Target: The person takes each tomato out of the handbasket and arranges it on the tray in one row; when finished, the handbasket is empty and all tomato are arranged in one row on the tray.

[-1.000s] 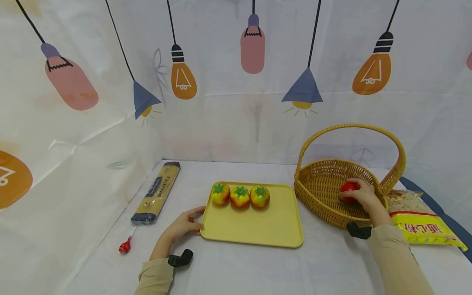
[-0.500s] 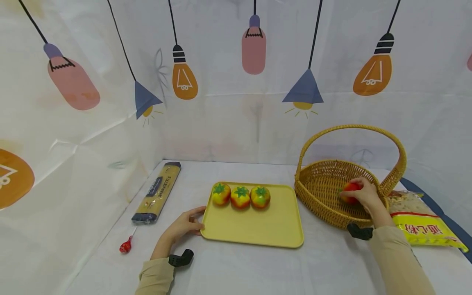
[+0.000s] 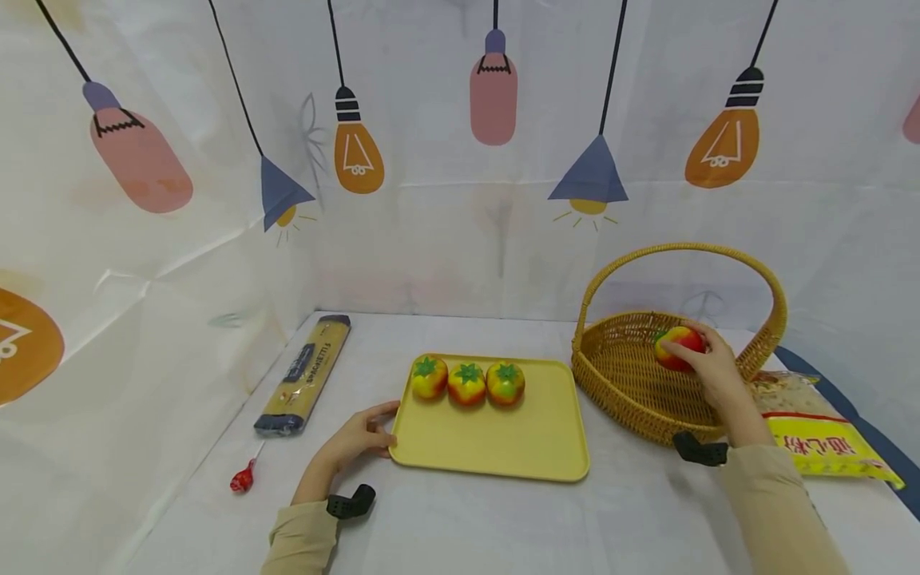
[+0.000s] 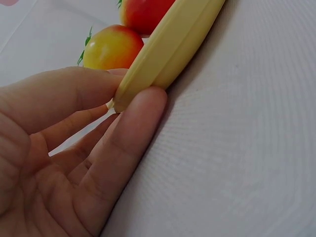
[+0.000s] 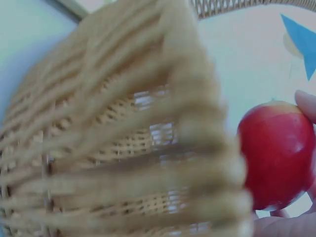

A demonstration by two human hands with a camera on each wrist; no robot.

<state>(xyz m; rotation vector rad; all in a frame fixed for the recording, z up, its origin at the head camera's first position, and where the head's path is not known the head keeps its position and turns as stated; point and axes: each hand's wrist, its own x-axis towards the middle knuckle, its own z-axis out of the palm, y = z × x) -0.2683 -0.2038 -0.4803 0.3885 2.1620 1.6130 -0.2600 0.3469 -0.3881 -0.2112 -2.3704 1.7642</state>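
My left hand (image 3: 355, 439) pinches the left edge of a yellow tray (image 3: 496, 447); in the left wrist view, thumb and fingers lie on either side of its rim (image 4: 168, 49). Three red-and-yellow tomatoes (image 3: 468, 385) with green leafy tops sit in a row along the tray's back left. With my right hand (image 3: 711, 371) I hold another tomato (image 3: 674, 348) above the bottom of a wicker basket (image 3: 618, 399). The right wrist view has this tomato (image 5: 276, 153) gripped at the right, its red side showing, just past the basket's blurred wall (image 5: 108, 128).
A tall handle (image 3: 686, 247) arches over the basket. Right of it lies a yellow-labelled bag of dry pasta (image 3: 826, 439). On the left are a spaghetti pack (image 3: 305, 375) and a red lollipop (image 3: 243, 479). A printed cloth (image 3: 431, 255) hangs behind the table.
My right hand has lifted the tomato from the basket's bottom, and its leafy top has turned to the left. The left hand and the tray have stayed in place.
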